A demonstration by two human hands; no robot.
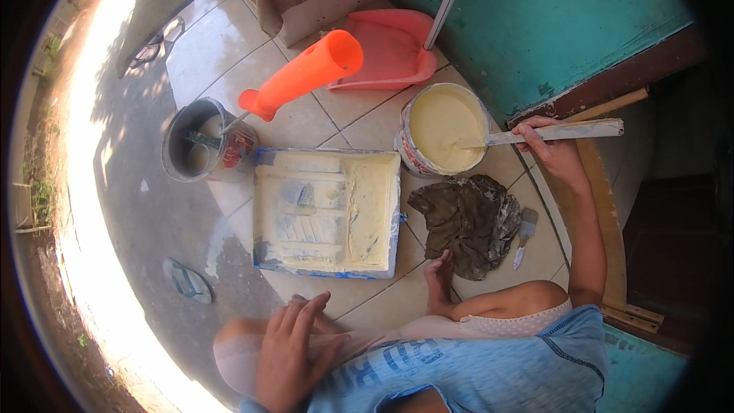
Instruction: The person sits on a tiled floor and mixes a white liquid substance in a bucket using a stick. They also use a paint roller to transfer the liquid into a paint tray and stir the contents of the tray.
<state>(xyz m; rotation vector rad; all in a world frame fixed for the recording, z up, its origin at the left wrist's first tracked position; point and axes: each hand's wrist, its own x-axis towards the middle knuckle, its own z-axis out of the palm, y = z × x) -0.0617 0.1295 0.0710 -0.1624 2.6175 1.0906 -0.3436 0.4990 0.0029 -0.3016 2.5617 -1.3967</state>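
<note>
My right hand is closed around a flat wooden stick, whose lower end dips into pale yellow paint in a round bucket. Over my left knee, my left hand holds nothing, its fingers stretched and apart. In front of me lies a paint tray coated with the same yellow paint, left of the bucket. A crumpled dark brown cloth rests just below the bucket, near my bare foot. Beside the cloth is a small flat tool, a brush or scraper; I cannot tell which.
A second bucket stands left of the tray, with a bright orange handle rising from it. Behind are a pink-red dustpan and a teal surface. A flip-flop lies on the grey floor. Wooden boards line the right.
</note>
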